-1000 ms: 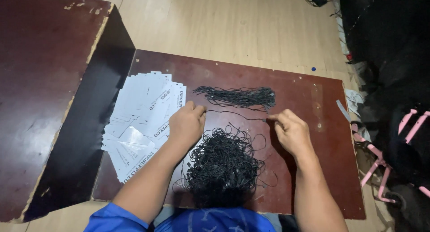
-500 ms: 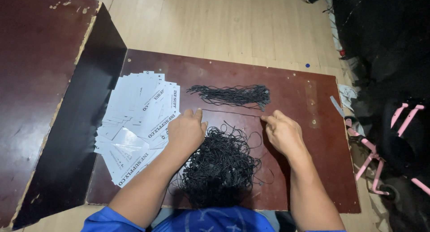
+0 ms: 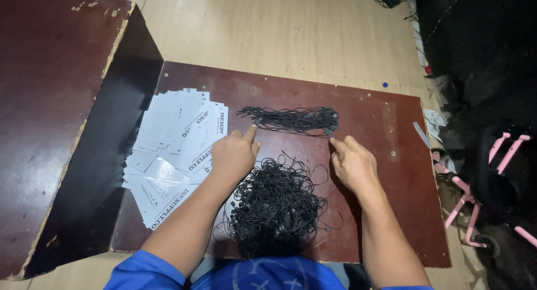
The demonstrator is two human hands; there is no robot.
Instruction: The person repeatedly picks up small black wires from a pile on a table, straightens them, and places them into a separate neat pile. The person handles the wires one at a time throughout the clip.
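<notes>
Since the earlier frames both hands have been carried upward, away from the tangle and toward the straight bundle.

Head view — items as seen:
- Left hand (image 3: 235,154): index finger extended, other fingers curled in; fingertip set at the left end of a single black cord (image 3: 291,132) stretched between the hands. Nothing is clasped in the palm.
- Right hand (image 3: 352,164): index finger extended to the cord's right end, remaining fingers loosely bent, nothing enclosed.
- Straight bundle of black cords (image 3: 291,118): laid flat on the dark red surface (image 3: 386,172), just beyond the fingertips.
- Tangled heap of black cords (image 3: 277,206): between the forearms, near the front edge.
- Fanned stack of white tags (image 3: 170,150): left of the left hand — partly overlapped by it.
- Pink frame (image 3: 498,167): on the floor, far right.
</notes>
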